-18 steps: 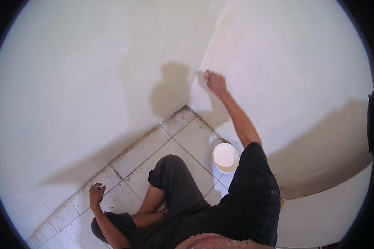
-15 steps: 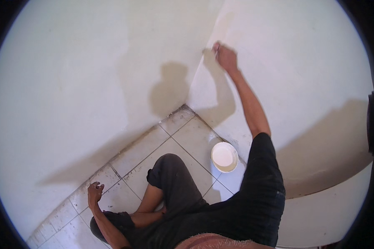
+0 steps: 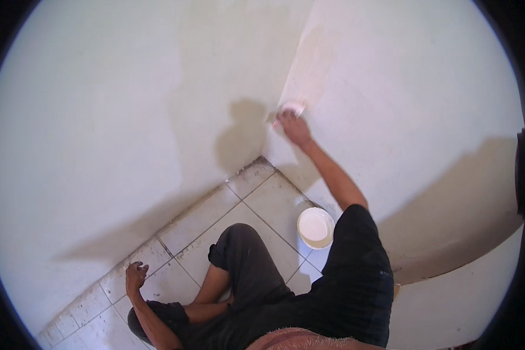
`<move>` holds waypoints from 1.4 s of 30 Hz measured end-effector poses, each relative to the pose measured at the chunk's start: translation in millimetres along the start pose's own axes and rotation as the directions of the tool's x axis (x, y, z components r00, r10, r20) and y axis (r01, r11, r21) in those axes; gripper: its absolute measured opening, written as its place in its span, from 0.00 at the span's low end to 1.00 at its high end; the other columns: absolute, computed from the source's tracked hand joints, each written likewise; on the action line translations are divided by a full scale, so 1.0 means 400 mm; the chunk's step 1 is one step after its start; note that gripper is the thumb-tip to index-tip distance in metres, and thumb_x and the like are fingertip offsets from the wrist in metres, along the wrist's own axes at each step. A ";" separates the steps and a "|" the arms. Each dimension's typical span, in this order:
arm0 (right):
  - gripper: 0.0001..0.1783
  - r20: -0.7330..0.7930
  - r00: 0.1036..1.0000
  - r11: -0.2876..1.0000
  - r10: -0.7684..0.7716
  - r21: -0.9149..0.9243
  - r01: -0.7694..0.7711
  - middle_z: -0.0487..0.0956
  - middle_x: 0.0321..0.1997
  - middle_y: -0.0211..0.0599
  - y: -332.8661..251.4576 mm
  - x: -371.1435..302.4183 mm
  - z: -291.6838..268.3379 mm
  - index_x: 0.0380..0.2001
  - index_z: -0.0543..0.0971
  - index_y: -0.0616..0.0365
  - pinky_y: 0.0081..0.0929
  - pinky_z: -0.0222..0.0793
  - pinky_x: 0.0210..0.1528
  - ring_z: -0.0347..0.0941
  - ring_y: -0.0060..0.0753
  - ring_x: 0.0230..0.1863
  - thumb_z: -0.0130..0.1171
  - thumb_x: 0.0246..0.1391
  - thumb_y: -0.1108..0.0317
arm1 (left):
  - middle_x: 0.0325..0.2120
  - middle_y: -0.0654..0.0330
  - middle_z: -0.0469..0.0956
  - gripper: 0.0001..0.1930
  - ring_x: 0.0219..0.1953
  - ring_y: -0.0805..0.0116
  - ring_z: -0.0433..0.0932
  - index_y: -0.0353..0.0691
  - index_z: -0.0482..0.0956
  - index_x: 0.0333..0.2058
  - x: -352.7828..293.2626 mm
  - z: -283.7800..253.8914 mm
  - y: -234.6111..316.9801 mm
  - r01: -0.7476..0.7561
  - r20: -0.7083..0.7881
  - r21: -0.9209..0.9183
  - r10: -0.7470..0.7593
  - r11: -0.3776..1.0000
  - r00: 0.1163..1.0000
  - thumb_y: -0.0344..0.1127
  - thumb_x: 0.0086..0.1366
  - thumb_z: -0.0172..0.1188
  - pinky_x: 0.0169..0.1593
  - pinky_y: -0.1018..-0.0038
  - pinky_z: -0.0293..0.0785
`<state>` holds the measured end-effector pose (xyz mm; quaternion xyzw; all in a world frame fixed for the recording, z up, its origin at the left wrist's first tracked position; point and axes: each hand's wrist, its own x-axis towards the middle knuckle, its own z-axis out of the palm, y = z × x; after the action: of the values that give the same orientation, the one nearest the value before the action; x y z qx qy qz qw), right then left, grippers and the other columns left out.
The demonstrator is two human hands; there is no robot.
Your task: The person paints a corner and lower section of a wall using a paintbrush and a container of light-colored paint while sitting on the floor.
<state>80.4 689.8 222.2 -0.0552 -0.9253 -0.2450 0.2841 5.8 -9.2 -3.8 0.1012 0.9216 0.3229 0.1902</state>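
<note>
My right hand (image 3: 294,127) is closed on what looks like a paintbrush (image 3: 293,107), with a white head and a bit of pink at its other side. It is pressed against the right wall (image 3: 391,116), close to the corner where two pale walls meet. A damp-looking, slightly darker streak runs up the wall above it. My left hand (image 3: 135,276) hovers over the floor at the lower left, fingers loosely bent and apart, with nothing visible in it. On the tiles by the right wall stands a white bucket (image 3: 316,242) holding white liquid, probably paint.
Tiled floor (image 3: 204,227) with dark stains along the wall's foot forms a corner ahead of my bent leg (image 3: 239,251). A curved beige surface (image 3: 461,239) lies to the right. Some dark object (image 3: 522,172) is at the far right edge.
My right hand has swept down along the corner of the wall, and the white head of the brush now shows. The left hand has barely moved.
</note>
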 end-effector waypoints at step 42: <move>0.04 -0.629 0.765 0.951 0.136 -0.133 -0.278 0.76 0.30 0.30 0.195 0.198 -0.523 0.33 0.73 0.46 0.31 0.69 0.18 0.75 0.37 0.23 0.54 0.53 0.68 | 0.30 0.46 0.81 0.22 0.28 0.63 0.81 0.27 0.75 0.46 -0.002 -0.001 -0.016 0.074 0.058 -0.041 -0.072 0.996 0.996 0.39 0.59 0.60 0.34 0.70 0.75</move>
<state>137.5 653.7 449.1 -0.1061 -0.7383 -0.3166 0.5861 5.9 -14.4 -7.2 0.0726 0.9117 0.3326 0.2302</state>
